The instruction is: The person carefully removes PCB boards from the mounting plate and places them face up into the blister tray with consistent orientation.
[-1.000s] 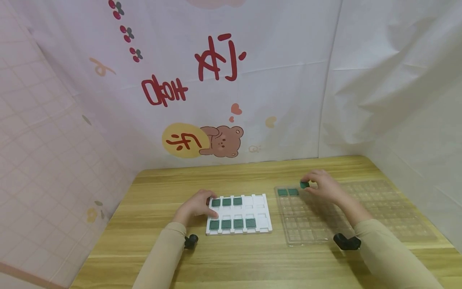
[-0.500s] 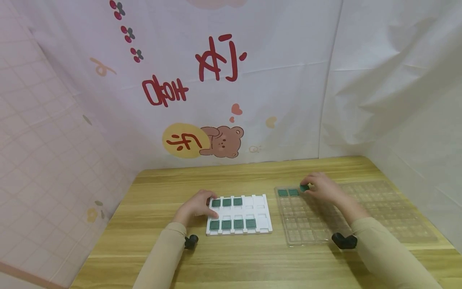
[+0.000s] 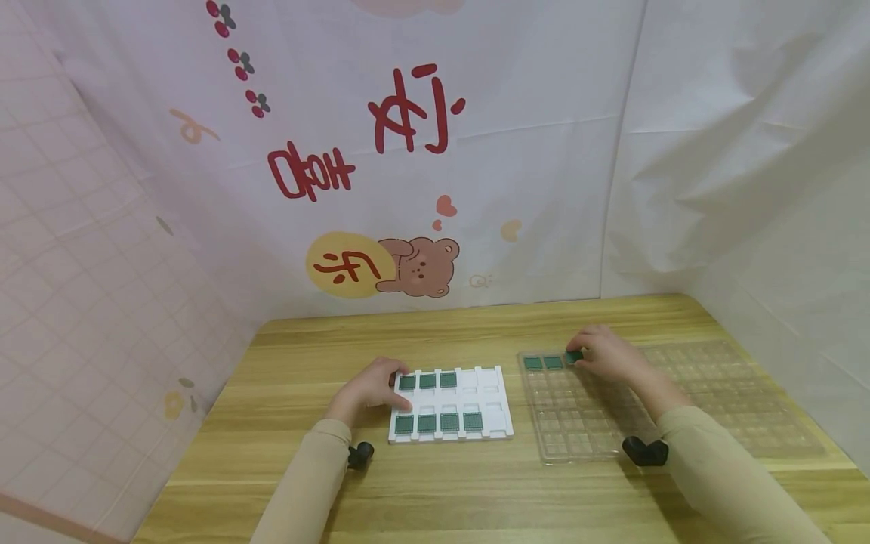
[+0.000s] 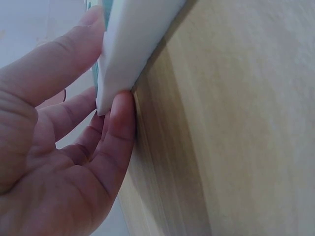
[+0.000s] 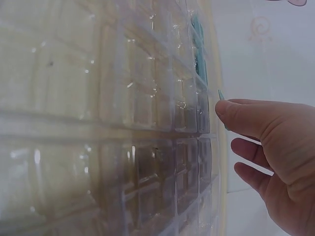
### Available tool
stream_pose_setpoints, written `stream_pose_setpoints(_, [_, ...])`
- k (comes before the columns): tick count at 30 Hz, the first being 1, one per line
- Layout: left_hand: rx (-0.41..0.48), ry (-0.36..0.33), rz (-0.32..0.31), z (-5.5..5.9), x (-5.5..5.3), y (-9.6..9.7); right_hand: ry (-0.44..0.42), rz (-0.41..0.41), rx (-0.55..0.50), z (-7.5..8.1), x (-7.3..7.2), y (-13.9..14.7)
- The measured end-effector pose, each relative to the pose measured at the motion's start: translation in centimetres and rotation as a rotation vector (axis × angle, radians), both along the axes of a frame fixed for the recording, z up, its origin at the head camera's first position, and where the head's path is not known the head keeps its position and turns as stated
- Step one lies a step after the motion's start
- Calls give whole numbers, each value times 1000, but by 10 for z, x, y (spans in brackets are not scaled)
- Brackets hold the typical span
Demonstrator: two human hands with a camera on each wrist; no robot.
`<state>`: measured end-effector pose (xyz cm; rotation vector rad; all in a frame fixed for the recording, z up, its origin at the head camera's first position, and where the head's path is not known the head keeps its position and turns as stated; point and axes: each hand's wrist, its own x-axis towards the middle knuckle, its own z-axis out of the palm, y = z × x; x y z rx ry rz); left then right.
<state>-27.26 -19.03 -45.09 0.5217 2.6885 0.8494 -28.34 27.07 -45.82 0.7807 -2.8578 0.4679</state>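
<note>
In the head view, my left hand (image 3: pixel 367 387) holds the left edge of a white tray (image 3: pixel 469 397), which bears two rows of small green circuit boards (image 3: pixel 449 422). The left wrist view has the thumb (image 4: pixel 74 51) on the tray's top side and fingers at its edge and underside. My right hand (image 3: pixel 605 353) pinches one green circuit board (image 3: pixel 574 356) between thumb and fingers, over the back row of a clear plastic tray (image 3: pixel 564 455). Seen from the right wrist, that board (image 5: pixel 221 94) is nearly edge-on, at the tray's rim. Two green boards (image 3: pixel 553 363) lie in pockets left of it.
The clear tray has many pockets and reaches toward the table's right side. Both trays lie on a wooden table (image 3: pixel 435 491). A printed white curtain (image 3: pixel 530 151) hangs behind it. Each wrist carries a black device (image 3: pixel 644 451).
My right hand has lowered slightly with the board, which now lies flatter and nearer the clear tray's back row. The left hand and white tray have stayed in place.
</note>
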Motion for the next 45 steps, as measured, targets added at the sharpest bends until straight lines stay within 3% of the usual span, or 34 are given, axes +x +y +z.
stream_pose_setpoints(13, [5,-4,21,-2,1,1,17,11,19,-9,-6,1])
stream_pose_setpoints(45, [10,-3,30,-1,0,0,-5,6,8,-2,-2,-3])
